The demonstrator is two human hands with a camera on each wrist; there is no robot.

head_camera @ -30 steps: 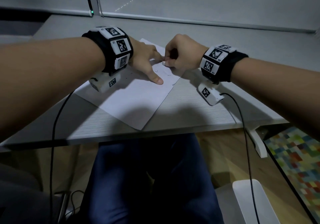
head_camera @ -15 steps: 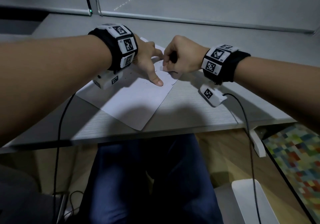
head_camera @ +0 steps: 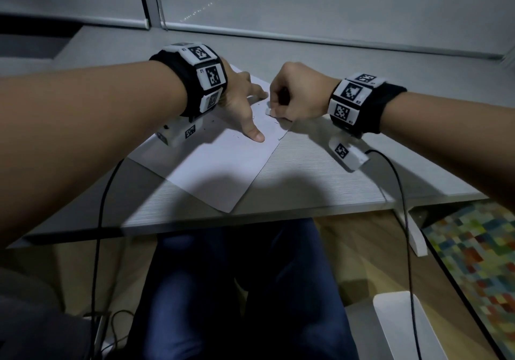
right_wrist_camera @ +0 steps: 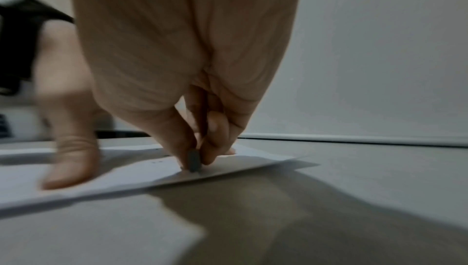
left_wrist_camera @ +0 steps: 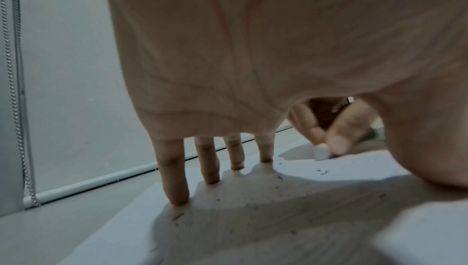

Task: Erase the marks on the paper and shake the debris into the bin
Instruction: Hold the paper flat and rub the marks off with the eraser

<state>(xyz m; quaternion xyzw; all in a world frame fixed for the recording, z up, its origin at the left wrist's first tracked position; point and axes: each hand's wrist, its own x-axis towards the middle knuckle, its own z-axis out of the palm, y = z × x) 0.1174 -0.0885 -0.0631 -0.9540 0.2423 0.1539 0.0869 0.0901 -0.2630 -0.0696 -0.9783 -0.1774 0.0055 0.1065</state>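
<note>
A white sheet of paper (head_camera: 211,170) lies at an angle on the grey desk (head_camera: 306,175). My left hand (head_camera: 245,103) presses it flat with spread straight fingers (left_wrist_camera: 177,185) and the thumb (head_camera: 255,134). My right hand (head_camera: 295,95) pinches a small white eraser (head_camera: 269,112) between thumb and fingers, its tip on the paper near the right edge. In the right wrist view the eraser (right_wrist_camera: 193,160) looks grey and touches the sheet (right_wrist_camera: 126,173). Dark eraser crumbs (left_wrist_camera: 321,171) lie scattered on the paper.
A white bin (head_camera: 404,329) stands on the wooden floor at the lower right, below the desk edge. Cables (head_camera: 404,220) hang from both wrist cameras. A colourful mat (head_camera: 479,256) lies at the right. My legs are under the desk.
My right hand has slid the eraser a short way over the paper near its right edge. My left hand has kept pressing the sheet, shifting slightly.
</note>
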